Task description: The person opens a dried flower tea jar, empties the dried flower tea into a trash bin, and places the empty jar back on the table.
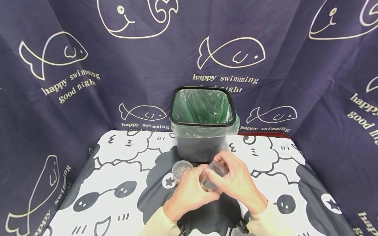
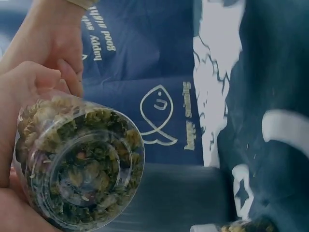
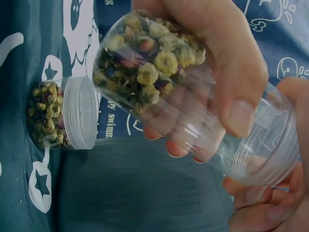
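A clear plastic jar (image 3: pixel 154 67) of dried yellow flower buds and dark petals is held between both hands in front of the bin. My left hand (image 1: pixel 193 188) grips the jar's body, its thumb and fingers wrapped round the side. At the other end my right hand (image 1: pixel 237 177) grips the clear rimmed end (image 3: pixel 268 140). The jar lies tilted, with the buds gathered towards its base (image 2: pixel 87 169). Whether a separate lid sits on the rimmed end, I cannot tell. A second jar (image 3: pixel 60 113) of similar buds, under a translucent lid, stands left of my left hand.
Just behind the hands stands a grey bin (image 1: pixel 199 147) with a black rim and a green-tinted plastic liner (image 1: pixel 203 105). A cartoon-print cloth (image 1: pixel 118 177) covers the table. Dark blue fish-print curtain (image 1: pixel 153 72) hangs behind and at both sides.
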`<action>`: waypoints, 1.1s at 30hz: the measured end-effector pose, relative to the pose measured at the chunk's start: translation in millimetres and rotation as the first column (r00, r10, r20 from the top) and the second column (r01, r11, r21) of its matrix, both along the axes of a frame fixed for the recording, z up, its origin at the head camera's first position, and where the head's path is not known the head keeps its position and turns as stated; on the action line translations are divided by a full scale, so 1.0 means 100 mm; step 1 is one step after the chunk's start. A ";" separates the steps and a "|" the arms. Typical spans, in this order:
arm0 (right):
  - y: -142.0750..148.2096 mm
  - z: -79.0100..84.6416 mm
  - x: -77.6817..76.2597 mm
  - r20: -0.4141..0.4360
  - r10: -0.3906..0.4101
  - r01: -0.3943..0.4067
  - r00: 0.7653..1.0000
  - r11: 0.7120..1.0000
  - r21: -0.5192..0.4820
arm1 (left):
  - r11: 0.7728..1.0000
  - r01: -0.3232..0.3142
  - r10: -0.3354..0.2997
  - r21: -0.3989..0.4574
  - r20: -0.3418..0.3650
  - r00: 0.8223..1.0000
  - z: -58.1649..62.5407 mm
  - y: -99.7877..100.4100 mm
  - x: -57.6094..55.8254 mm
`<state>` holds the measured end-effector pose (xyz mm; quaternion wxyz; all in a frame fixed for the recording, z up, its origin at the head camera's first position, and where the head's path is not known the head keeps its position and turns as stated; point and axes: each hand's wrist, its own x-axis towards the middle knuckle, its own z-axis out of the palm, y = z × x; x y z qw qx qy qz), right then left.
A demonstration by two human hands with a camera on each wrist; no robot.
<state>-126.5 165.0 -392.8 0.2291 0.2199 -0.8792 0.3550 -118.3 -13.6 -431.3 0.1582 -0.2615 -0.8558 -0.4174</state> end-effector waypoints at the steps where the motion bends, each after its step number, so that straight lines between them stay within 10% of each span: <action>1: 0.00 0.00 0.00 -0.003 0.012 -0.012 1.000 1.000 0.000 | 1.000 0.016 -0.016 0.012 0.021 1.000 0.00 0.00 0.00; 7: 0.04 0.02 -0.02 -0.014 0.097 -0.097 0.995 0.995 0.027 | 0.983 0.158 -0.171 0.088 0.168 0.971 -0.01 -0.06 -0.04; 15: 0.09 0.02 -0.03 -0.052 0.268 -0.267 0.962 0.963 0.026 | 0.893 0.392 -0.444 0.223 0.287 0.849 -0.05 -0.15 -0.11; 25: 0.09 0.06 -0.01 0.041 0.170 -0.172 0.985 0.983 0.067 | 0.984 0.175 -0.180 0.043 0.219 0.959 0.01 -0.13 -0.09; 33: 0.01 0.09 0.01 0.153 0.001 -0.010 0.988 0.998 0.056 | 0.994 -0.028 0.030 -0.107 0.014 0.999 0.05 -0.10 -0.05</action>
